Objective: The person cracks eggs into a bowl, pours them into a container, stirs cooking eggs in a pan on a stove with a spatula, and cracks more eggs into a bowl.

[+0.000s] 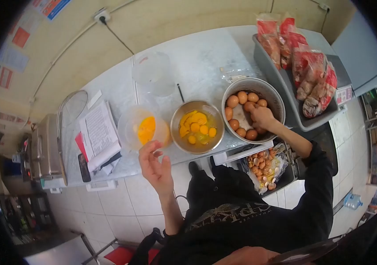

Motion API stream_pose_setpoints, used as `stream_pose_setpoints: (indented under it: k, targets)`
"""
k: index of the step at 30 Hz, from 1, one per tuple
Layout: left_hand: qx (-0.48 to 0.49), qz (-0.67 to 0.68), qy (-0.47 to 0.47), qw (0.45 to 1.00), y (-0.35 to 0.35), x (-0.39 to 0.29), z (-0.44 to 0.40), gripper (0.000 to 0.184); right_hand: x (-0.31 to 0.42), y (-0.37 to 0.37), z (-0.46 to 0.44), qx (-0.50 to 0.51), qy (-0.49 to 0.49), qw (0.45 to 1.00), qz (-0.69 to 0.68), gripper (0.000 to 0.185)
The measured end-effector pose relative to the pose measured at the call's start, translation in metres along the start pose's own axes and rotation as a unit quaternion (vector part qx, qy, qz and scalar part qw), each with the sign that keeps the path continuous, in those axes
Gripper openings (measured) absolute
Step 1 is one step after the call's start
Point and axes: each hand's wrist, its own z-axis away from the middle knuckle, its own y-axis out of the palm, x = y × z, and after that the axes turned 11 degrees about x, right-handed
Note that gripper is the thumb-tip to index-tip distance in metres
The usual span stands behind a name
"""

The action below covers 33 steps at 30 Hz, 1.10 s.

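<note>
My right hand (262, 116) reaches into a deep metal pot (278, 95), its fingers closed around a brown egg (249, 106). Several more brown eggs (232, 101) lie in a ring along the pot's inner wall. My left hand (156, 167) is raised in front of the table edge, palm up, fingers loosely bent and apart, with nothing in it. Between the hands stands a steel bowl (218, 140) holding several yolks and clear egg white (202, 129). Beyond my left hand is a translucent plastic container (126, 128) with orange-yellow liquid egg (146, 130) in it.
Below the pot, an open bin (281, 184) holds broken eggshells (263, 168). At right, a grey tray (266, 66) carries several red-and-clear bags (305, 66). Papers (98, 132), a phone (83, 168) and a round strainer (74, 108) lie at left. A clear tub (154, 73) stands behind.
</note>
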Motion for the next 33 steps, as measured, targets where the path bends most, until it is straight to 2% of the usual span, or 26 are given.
stream_pose_setpoints:
  k: [1,2,3,4,5,6,9,10,11,12,13,15,16,18,20,21,22,23,24,26,28,29,31,32,33]
  targets:
    - [-0.032,0.003,-0.015,0.999,-0.007,0.005,0.007,0.037,0.0,-0.011,0.005,0.013,-0.044,0.998,-0.033,0.04]
    - [-0.068,0.01,-0.028,0.997,-0.011,0.009,0.01,0.036,0.0,-0.026,0.011,0.027,-0.061,0.988,-0.14,0.04]
    - [-0.084,0.014,-0.03,0.996,-0.013,0.01,0.012,0.036,-0.001,-0.033,0.006,0.032,-0.067,0.989,-0.126,0.04]
    - [-0.103,0.017,-0.03,0.994,-0.014,0.011,0.014,0.036,-0.002,-0.037,0.0,0.084,-0.093,0.861,-0.492,0.04]
    - [-0.117,0.018,-0.031,0.993,-0.015,0.012,0.016,0.036,0.0,-0.038,-0.002,0.122,-0.096,0.598,-0.786,0.04]
    - [-0.122,0.018,-0.033,0.992,-0.013,0.014,0.016,0.036,0.011,-0.047,0.0,0.126,-0.096,0.601,-0.783,0.04]
    - [-0.096,0.035,-0.021,0.995,-0.004,0.021,0.007,0.033,0.076,-0.093,0.015,0.003,-0.176,0.622,-0.763,0.037]
    - [-0.074,0.042,-0.034,0.996,0.0,0.021,0.004,0.032,0.093,-0.095,0.01,0.004,-0.178,0.623,-0.762,0.037]
    - [-0.052,0.047,-0.048,0.996,0.005,0.022,0.0,0.031,0.11,-0.096,0.005,-0.173,-0.276,0.782,-0.531,0.037]
    - [-0.047,0.044,-0.068,0.996,0.01,0.028,-0.003,0.028,0.12,-0.096,0.003,-0.331,-0.341,0.847,-0.237,0.038]
    - [-0.047,0.042,-0.067,0.996,0.016,0.037,-0.005,0.028,0.119,-0.086,-0.002,-0.333,-0.342,0.846,-0.239,0.038]
    - [-0.001,0.072,-0.11,0.991,0.023,0.06,-0.007,0.027,0.114,-0.057,-0.017,-0.212,-0.29,0.93,-0.078,0.038]
    - [-0.003,0.069,-0.104,0.992,0.025,0.07,-0.008,0.027,0.117,-0.059,-0.016,-0.208,-0.297,0.929,-0.078,0.037]
    - [0.053,0.006,-0.114,0.992,0.032,0.085,-0.01,0.029,0.125,-0.073,-0.013,-0.208,-0.306,0.923,-0.104,0.035]
    - [0.083,0.003,-0.114,0.99,0.04,0.072,-0.021,0.031,0.137,-0.086,-0.004,-0.203,-0.309,0.92,-0.134,0.034]
    - [0.115,0.001,-0.111,0.987,0.045,0.063,-0.028,0.034,0.148,-0.094,0.001,-0.133,-0.3,0.891,-0.315,0.033]
    - [0.115,0.002,-0.114,0.987,0.051,0.057,-0.035,0.034,0.155,-0.099,0.004,-0.059,-0.277,0.828,-0.485,0.032]
    - [0.127,0.016,-0.11,0.986,0.056,0.051,-0.042,0.037,0.156,-0.101,0.006,-0.058,-0.276,0.828,-0.485,0.032]
    - [0.14,0.029,-0.106,0.984,0.058,0.049,-0.045,0.04,0.157,-0.103,0.007,0.051,-0.231,0.787,-0.57,0.033]
    - [0.134,0.055,-0.099,0.984,0.056,0.053,-0.045,0.041,0.159,-0.107,0.01,0.159,-0.18,0.728,-0.642,0.034]
    - [0.129,0.083,-0.094,0.984,0.052,0.059,-0.043,0.042,0.161,-0.108,0.015,0.105,-0.293,0.744,-0.591,0.036]
    - [0.132,0.069,-0.102,0.984,0.049,0.063,-0.041,0.043,0.161,-0.103,0.012,0.106,-0.292,0.745,-0.591,0.036]
    - [0.136,0.055,-0.114,0.983,0.048,0.069,-0.036,0.044,0.161,-0.087,0.004,0.017,-0.364,0.807,-0.465,0.04]
    - [0.122,0.002,-0.112,0.986,0.05,0.072,-0.033,0.045,0.162,-0.082,0.003,0.019,-0.363,0.806,-0.467,0.04]
    - [0.108,-0.052,-0.109,0.987,0.051,0.075,-0.03,0.046,0.166,-0.081,0.001,-0.008,-0.356,0.853,-0.381,0.043]
